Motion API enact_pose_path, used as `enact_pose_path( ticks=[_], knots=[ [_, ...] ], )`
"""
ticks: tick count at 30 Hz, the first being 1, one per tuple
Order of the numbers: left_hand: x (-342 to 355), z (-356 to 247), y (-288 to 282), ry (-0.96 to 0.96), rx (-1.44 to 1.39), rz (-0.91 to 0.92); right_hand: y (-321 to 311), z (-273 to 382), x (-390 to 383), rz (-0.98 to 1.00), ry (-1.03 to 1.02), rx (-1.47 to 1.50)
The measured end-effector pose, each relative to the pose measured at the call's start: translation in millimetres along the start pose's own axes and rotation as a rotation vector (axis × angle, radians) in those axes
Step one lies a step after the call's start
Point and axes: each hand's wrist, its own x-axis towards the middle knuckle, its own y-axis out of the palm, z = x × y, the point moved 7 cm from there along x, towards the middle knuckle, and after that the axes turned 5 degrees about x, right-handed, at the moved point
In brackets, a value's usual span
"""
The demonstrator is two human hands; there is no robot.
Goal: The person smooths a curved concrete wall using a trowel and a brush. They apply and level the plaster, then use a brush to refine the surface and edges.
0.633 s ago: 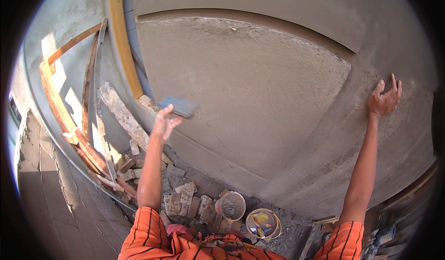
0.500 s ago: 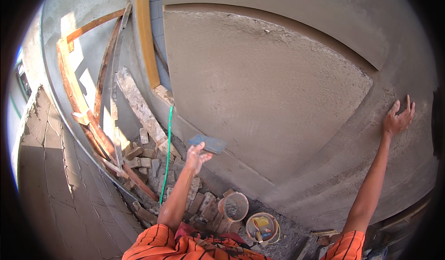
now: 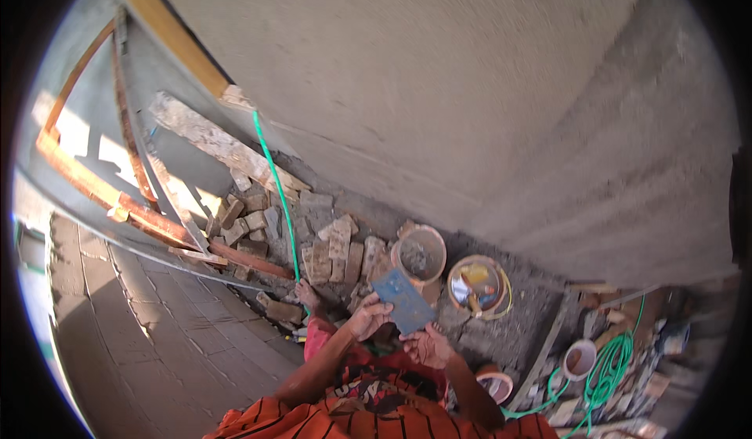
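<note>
A blue-grey flat rectangular tool point(image 3: 403, 298), likely a float, is held low in front of my body. My left hand point(image 3: 364, 317) grips its left end, while my right hand point(image 3: 428, 346) has curled fingers on its lower right edge. Just beyond the tool stand a bucket of grey material point(image 3: 417, 255) and, to its right, a bucket point(image 3: 486, 289) holding water and small tools. The plastered wall point(image 3: 486, 110) rises above them.
Loose bricks point(image 3: 337, 247) lie at the wall's base, near a leaning plank point(image 3: 211, 137) and timbers point(image 3: 86, 173). A green hose point(image 3: 278, 180) runs past a bare foot point(image 3: 309, 296); a coiled hose point(image 3: 607, 368) lies right. A ledge point(image 3: 117, 321) borders the left.
The view has tilted down. My right hand has left the wall and moved onto the tool's edge; my left hand has lowered the tool toward my body.
</note>
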Motion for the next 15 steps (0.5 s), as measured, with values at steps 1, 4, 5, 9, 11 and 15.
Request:
enact_pose_path(
  ticks=[1,4,5,9,11,15],
  knots=[
    [-4,12,-6,-0.013,0.048,-0.019,-13,-7,4,-0.033,-0.117,-0.039],
    [-3,37,2,-0.159,0.064,-0.024,-33,-11,5,-0.029,-0.246,-0.013],
    [-5,51,-1,-0.186,0.080,-0.027,-42,-16,2,0.119,-0.255,0.026],
    [15,88,-33,-0.199,0.271,-0.051,-85,14,-14,-0.059,-0.310,0.077],
    [12,97,-51,-0.209,0.422,-0.129,-157,57,-27,-0.373,-0.489,-0.311],
    [-101,132,-211,-0.360,0.841,-0.673,-280,171,-80,-1.224,-0.536,-0.879]
  ],
)
